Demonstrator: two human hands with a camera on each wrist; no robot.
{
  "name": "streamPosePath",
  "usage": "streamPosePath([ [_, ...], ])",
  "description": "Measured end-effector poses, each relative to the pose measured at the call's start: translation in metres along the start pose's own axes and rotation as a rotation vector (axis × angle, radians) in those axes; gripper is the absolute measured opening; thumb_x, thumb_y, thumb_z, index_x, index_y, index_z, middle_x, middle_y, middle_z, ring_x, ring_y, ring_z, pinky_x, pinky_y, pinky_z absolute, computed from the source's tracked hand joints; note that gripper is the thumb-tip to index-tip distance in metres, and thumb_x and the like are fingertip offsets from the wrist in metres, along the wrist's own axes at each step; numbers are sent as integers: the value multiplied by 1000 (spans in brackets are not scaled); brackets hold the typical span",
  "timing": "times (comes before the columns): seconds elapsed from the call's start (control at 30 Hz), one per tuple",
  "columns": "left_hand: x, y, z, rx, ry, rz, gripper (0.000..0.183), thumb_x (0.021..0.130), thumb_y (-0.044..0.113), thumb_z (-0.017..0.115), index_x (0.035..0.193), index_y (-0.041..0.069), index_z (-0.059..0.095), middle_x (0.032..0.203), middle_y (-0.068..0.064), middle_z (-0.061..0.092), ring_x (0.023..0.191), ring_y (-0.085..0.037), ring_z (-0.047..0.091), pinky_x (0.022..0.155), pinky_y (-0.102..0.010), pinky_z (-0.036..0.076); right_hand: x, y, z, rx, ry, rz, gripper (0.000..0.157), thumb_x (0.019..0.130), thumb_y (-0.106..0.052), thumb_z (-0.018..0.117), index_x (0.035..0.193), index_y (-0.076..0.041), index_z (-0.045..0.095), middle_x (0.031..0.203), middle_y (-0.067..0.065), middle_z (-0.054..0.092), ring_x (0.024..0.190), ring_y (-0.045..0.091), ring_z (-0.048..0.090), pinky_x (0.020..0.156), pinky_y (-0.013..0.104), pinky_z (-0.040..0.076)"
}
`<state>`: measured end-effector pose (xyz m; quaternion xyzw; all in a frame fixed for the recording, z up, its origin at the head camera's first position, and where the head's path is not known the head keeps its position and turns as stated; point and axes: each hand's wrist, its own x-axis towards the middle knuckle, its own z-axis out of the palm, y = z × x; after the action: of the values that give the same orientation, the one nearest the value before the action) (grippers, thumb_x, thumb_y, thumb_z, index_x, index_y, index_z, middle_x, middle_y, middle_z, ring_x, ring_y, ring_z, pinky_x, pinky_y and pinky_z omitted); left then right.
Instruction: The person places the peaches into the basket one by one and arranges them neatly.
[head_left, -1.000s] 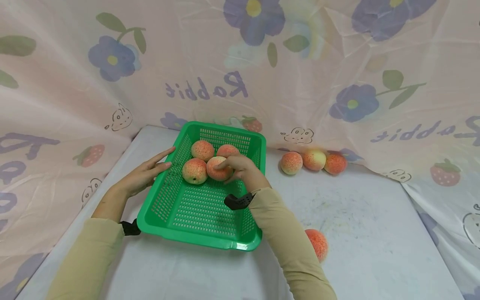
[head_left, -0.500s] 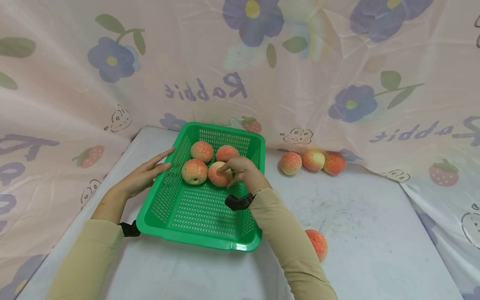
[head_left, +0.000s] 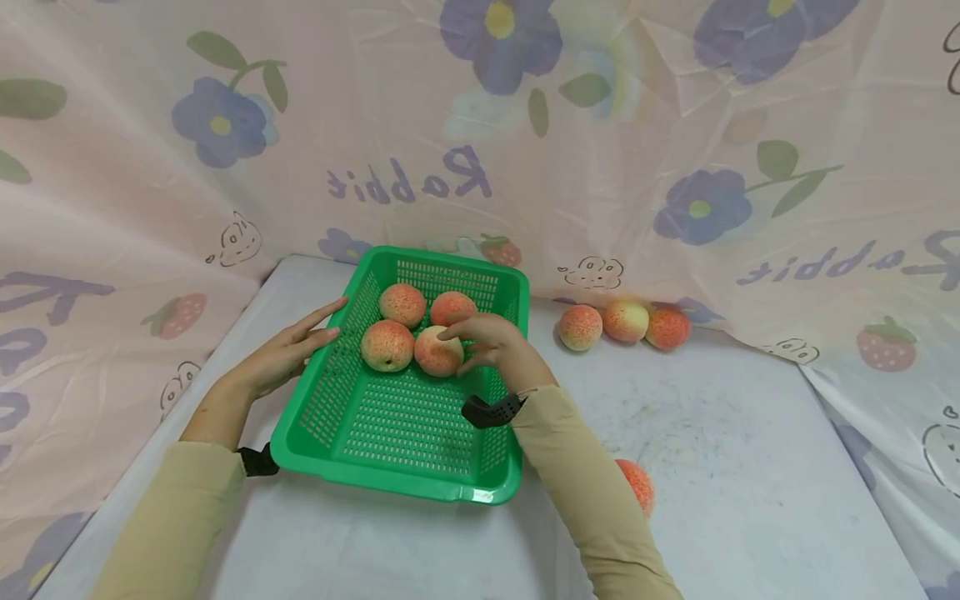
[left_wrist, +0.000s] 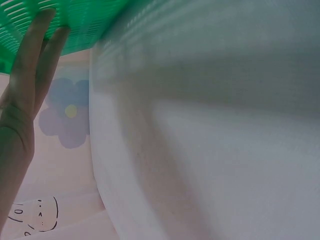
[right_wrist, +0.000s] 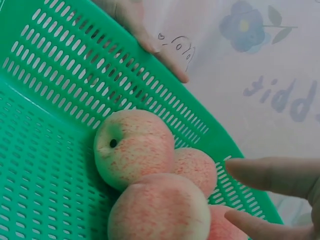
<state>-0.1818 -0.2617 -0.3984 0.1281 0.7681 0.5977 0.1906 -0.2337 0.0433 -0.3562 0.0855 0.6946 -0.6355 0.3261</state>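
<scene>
A green slotted plastic basket [head_left: 375,483] holds several red-and-yellow peaches. My left hand [head_left: 287,357] rests its outstretched fingers along the basket's left side; in the left wrist view those fingers [left_wrist: 30,65] lie against the slotted wall. Inside the basket, my right hand [head_left: 495,343] hovers with fingers loosely bent beside the nearest right peach [head_left: 433,354]. The right wrist view shows a gap between its fingers [right_wrist: 275,175] and that peach [right_wrist: 159,210]. Left of it sits a peach with a dark stem hole [head_left: 387,346]; two more, a rear-left peach [head_left: 402,305] and a rear-right peach [head_left: 450,305], lie behind.
On the white table [head_left: 735,467], a row of three peaches [head_left: 626,322] lies at the back, right of the basket. A single peach [head_left: 638,483] is partly hidden by the right sleeve [head_left: 592,492]. A printed curtain [head_left: 600,183] hangs behind and at the left.
My right hand has let go of the nearest right peach, which has settled slightly lower, and has drawn back a little to the right. My left hand stays at the basket's side.
</scene>
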Motion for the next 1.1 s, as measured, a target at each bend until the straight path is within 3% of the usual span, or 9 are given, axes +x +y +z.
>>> streamPosePath([
  [0.17, -1, -1, 0, -1, -2, -3, 59, 104, 36, 39, 155, 37, 8, 159, -22, -3, 141, -52, 13, 104, -75, 17, -14, -3, -2, 55, -22, -27, 63, 91, 0, 60, 148, -10, 36, 155, 15, 27, 144, 41, 15, 103, 63, 36],
  [0.4, 0, -1, 0, -4, -4, -4, 59, 104, 36, 39, 154, 37, 8, 158, -24, -2, 140, -53, 15, 104, -75, 16, -25, -3, -7, 121, -74, -53, 65, 92, 1, 59, 150, -14, 33, 159, 8, 18, 146, 39, 9, 104, 62, 36],
  [0.57, 1, 0, 1, -8, -5, -2, 59, 104, 36, 39, 155, 36, 8, 159, -23, -2, 140, -52, 17, 104, -74, 17, -38, -4, -16, 171, -104, -93, 65, 92, 2, 57, 151, -13, 32, 159, 13, 17, 146, 39, 12, 106, 62, 34],
  [0.83, -1, 2, 0, 2, 2, -22, 60, 104, 37, 40, 155, 37, 8, 160, -18, -6, 143, -51, 2, 104, -76, 12, -57, -6, -36, 239, -198, -155, 62, 95, 6, 47, 152, -8, 26, 160, 14, 10, 146, 34, 13, 110, 60, 29],
  [1.1, -1, 2, -1, 10, 0, -18, 59, 104, 36, 40, 154, 39, 9, 160, -13, -9, 143, -50, -6, 101, -79, 8, -67, -1, -59, 205, -173, -250, 56, 98, 2, 45, 151, -5, 28, 154, 17, 24, 143, 34, 25, 114, 52, 28],
])
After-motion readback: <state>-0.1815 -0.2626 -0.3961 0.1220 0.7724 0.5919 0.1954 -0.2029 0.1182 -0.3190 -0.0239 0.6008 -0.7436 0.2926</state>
